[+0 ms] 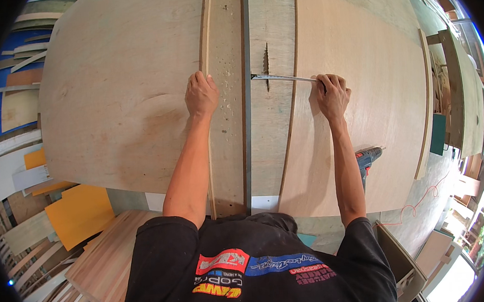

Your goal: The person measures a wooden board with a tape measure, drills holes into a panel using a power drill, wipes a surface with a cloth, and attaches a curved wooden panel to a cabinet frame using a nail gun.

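My left hand point(201, 94) rests flat on a long wooden fence board point(226, 124) that runs away from me along a grey metal rail point(246, 111). Just right of the rail, a circular saw blade point(266, 65) sticks up through a slot in the table top. My right hand point(332, 94) holds a metal tape measure blade point(282, 78), which stretches left across the saw blade to the rail. That hand lies on a pale plywood sheet point(356, 103) on the right half of the table.
A large plywood panel point(120, 92) covers the table's left side. A blue and black power drill point(366, 159) lies at the plywood sheet's near right edge, with an orange cord point(425, 200) beyond it. Offcuts and yellow boards point(78, 213) are stacked at left, timber racks at right.
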Demonstrator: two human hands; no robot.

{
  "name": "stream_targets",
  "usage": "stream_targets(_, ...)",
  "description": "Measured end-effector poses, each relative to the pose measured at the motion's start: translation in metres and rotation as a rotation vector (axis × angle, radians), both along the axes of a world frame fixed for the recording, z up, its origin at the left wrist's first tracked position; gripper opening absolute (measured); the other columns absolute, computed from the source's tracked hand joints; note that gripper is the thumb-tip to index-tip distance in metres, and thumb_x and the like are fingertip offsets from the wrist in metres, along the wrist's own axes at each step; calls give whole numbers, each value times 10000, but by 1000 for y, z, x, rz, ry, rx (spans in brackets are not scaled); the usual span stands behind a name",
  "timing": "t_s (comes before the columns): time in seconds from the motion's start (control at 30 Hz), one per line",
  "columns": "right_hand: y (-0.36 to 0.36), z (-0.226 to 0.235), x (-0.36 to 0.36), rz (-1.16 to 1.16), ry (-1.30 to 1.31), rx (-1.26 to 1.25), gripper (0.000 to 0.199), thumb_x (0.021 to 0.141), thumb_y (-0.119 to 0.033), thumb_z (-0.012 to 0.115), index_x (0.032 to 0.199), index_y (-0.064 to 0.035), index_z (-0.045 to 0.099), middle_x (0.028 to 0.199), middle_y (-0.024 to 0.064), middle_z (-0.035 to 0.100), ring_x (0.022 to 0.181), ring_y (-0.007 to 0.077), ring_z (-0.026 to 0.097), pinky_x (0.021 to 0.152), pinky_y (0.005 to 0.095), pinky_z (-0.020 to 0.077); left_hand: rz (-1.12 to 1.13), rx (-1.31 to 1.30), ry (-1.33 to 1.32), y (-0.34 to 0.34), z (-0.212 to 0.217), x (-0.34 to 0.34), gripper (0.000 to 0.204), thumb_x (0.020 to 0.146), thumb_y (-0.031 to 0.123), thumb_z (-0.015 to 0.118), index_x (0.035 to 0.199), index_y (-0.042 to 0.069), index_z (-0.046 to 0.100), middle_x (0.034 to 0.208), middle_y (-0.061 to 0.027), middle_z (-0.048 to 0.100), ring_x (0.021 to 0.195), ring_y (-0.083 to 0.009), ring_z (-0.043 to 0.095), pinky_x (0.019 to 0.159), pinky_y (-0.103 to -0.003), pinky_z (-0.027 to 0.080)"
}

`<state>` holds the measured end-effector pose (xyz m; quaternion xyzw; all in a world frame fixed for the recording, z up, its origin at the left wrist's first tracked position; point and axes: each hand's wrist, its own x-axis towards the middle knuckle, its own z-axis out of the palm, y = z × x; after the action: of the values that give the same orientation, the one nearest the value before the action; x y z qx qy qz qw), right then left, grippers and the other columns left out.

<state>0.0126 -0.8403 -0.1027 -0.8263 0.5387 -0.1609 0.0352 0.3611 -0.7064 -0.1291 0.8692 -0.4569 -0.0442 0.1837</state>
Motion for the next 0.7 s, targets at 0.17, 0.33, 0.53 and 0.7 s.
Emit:
stream_targets(0.17,0,1,0,-4,-3,11,144,956,-315,700,1082,-259,740,1112,-73,689,1184,196,577,931,481,435,6,11,-12,0,2,-1,278,1043,264,512,1067,-11,543,1063,-208,619,1026,-377,649,864,-481,567)
stream_targets(0.33,1,3,2,-6,-9,1,146,951,-309,700,1079,-250,738,1109,-70,690,1181,202,581,920,482,438,7,3,-4,0,1,0,280,1045,270,510,1062,-7,544,1058,-204,619,1019,-377,651,864,-483,568)
stream_targets(0.53,-1,1,1,0,-14,-16,145,935,-261,701,1074,-238,734,1108,-69,689,1172,208,586,903,481,446,0,-30,-17,0,4,-1,274,1032,260,526,1044,-13,540,1053,-212,619,1018,-398,644,861,-496,557)
stream_targets(0.7,0,1,1,1,-16,-21,132,936,-255,699,1061,-235,734,1105,-66,690,1168,209,587,901,481,446,1,-40,-22,0,3,-1,270,1030,254,528,1043,-15,540,1058,-213,621,1016,-400,643,856,-497,556)
